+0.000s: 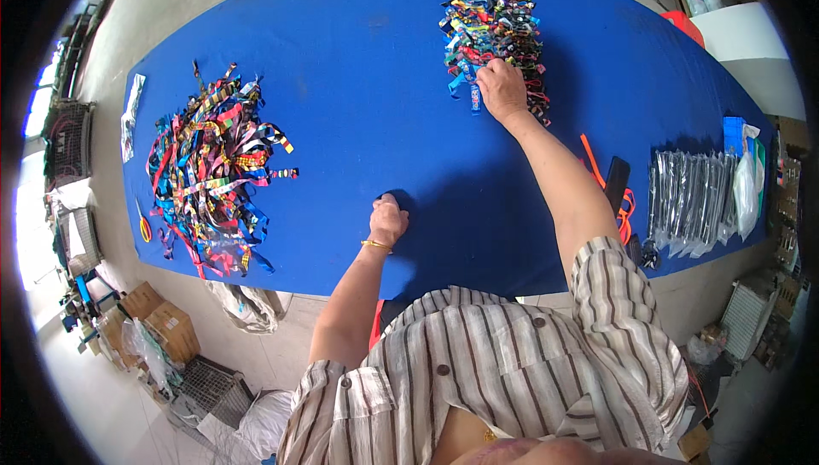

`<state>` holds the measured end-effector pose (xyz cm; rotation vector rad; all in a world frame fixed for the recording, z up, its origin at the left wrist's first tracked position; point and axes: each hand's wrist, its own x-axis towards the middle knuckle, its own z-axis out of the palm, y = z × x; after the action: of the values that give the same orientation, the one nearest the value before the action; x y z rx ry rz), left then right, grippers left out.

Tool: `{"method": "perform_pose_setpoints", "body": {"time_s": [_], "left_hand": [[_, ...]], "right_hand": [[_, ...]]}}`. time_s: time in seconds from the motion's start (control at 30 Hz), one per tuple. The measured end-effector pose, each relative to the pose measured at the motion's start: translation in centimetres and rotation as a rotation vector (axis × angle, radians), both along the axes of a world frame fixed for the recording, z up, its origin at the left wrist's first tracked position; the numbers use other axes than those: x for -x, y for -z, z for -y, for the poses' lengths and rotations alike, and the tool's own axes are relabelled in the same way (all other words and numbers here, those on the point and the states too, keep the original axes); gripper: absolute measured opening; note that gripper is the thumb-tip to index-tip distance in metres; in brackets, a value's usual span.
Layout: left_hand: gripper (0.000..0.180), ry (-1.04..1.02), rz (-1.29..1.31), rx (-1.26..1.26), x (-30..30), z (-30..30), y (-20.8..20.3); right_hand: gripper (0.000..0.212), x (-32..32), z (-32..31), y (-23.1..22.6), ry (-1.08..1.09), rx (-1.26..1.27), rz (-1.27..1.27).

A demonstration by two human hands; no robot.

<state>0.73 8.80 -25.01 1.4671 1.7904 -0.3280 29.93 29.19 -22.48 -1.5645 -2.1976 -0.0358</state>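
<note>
My right hand [503, 88] reaches to the near end of a long, neat stack of colorful printed fabric straps [490, 21] at the far side of the table. Its fingers are pinched together at a blue printed strap [475, 100] that sticks out beside them. My left hand [390, 222], with a gold bracelet at its wrist, is closed low over the table near its front edge. A small dark bit shows by its fingertips; what it holds, if anything, is hidden. Left of it lies a loose, tangled heap of similar straps [213, 166].
A blue cloth covers the table [358, 64]. Scissors with yellow handles [145, 228] lie at the left edge. To the right are a black phone-like object [618, 182], orange cord [627, 217] and a row of clear plastic packets [691, 200]. Cardboard boxes [171, 333] stand on the floor.
</note>
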Motion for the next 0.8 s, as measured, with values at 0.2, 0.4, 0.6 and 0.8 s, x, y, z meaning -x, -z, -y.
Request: {"method": "perform_pose_setpoints", "body": {"time_s": [0.2, 0.4, 0.6, 0.8], "left_hand": [[0.054, -0.018, -0.031, 0.055, -0.6, -0.2, -0.5], [0.054, 0.032, -0.017, 0.013, 0.0, 0.1, 0.3], [0.055, 0.054, -0.029, 0.013, -0.2, 0.0, 0.3], [0.053, 0.018, -0.024, 0.022, -0.3, 0.1, 0.1]], "right_hand": [[0.003, -0.4, -1.7, 1.0, 0.006, 0.004, 0.029], [0.002, -0.3, -3.0, 1.3, 0.018, -0.033, 0.052], [0.003, -0.5, -3.2, 1.3, 0.003, -0.010, 0.085], [0.012, -0.3, -2.3, 0.7, 0.021, 0.015, 0.067]]}}
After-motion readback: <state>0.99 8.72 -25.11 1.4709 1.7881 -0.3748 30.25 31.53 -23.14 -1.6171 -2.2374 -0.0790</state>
